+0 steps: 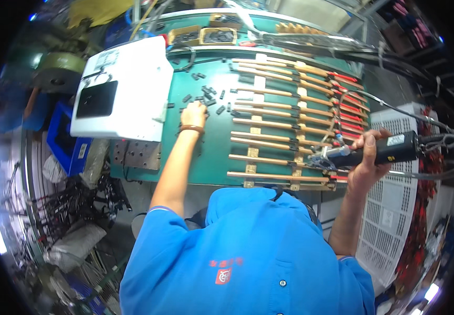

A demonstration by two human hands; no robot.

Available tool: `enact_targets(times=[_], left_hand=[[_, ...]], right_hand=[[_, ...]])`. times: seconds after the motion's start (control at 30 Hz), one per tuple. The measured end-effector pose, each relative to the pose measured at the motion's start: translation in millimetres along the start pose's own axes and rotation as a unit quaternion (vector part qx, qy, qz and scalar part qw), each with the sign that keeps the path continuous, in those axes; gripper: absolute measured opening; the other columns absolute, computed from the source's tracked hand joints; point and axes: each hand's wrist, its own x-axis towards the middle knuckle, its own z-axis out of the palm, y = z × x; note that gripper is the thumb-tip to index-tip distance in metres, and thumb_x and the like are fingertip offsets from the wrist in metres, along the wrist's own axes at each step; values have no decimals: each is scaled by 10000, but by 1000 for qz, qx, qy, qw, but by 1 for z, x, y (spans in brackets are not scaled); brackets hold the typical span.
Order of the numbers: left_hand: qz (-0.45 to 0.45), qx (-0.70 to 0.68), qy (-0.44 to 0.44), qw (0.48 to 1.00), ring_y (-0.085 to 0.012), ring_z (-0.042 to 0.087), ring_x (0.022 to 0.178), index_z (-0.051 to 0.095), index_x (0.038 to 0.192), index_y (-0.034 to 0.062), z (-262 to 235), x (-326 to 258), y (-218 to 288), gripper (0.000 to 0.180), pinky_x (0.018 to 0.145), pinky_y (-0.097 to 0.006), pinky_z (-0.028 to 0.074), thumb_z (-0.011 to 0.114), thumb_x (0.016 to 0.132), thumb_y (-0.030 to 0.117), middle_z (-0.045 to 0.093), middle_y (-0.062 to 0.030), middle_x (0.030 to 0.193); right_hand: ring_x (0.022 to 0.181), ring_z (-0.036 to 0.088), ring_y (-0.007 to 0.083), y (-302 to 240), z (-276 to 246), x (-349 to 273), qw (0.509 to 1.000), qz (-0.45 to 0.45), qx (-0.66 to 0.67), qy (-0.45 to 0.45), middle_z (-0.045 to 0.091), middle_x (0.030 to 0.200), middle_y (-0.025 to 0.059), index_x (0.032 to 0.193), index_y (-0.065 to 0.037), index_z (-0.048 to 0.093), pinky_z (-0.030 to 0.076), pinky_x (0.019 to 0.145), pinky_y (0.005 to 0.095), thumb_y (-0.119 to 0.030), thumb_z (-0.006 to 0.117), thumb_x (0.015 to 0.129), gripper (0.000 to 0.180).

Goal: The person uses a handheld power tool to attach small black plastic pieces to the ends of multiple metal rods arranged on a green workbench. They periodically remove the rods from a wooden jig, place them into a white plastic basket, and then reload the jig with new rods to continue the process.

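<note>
HEAD VIEW | left hand [194, 114] is reaching among small black pieces [221, 109] on the green bench [214, 152]; whether its grip is closing on one is not discernible | right hand [366, 164] is clasping a black cylindrical tool [399, 148] (cabling [439, 139] is trailing rearward) | wooden rods [263, 123] are lying between the hands

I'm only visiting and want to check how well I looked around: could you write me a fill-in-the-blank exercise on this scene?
1. The left hand is at a scatter of small pieces coloured ____.
2. The right hand grips a dark tool; the sleeve on that arm is coloured ____.
3. The worktop is coloured ____.
4. The big white housing stands to the ____ of the wooden rods.

Missing words: black; blue; green; left.
</note>
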Motion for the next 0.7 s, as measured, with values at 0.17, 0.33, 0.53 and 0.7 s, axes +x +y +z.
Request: enact_targets(times=[0.17,0.33,0.53,0.7], left_hand=[[34,-336,48,940,-195,658,752,679,941,58,-64,-15,63,158,675,-305,535,709,786,56,662,-86,894],[155,-489,-98,853,-220,660,727,665,938,59,-72,-102,188,178,637,-322,541,710,768,27,645,-86,893],[278,-340,-7,898,-250,595,818,657,894,113,-29,-141,242,303,704,-368,465,750,608,81,601,-44,894],[224,-303,49,925,-239,587,855,676,883,141,-15,-146,251,288,728,-372,447,751,608,103,608,-31,880]], right_hand=[[692,551,129,-10,-7,-15,1000,-6,-24,18,568,881,77,1191,6,452,499,618,275,25,599,860,363],[703,563,119,-17,-11,-29,999,15,-17,23,579,890,74,1202,25,430,509,625,264,50,581,855,379],[690,549,99,6,-15,-47,1000,-6,-20,-19,560,866,53,1165,17,454,495,615,253,84,537,854,328],[754,546,75,25,-23,-58,1000,5,-21,-15,566,886,36,1172,15,452,481,694,229,101,575,835,368]])
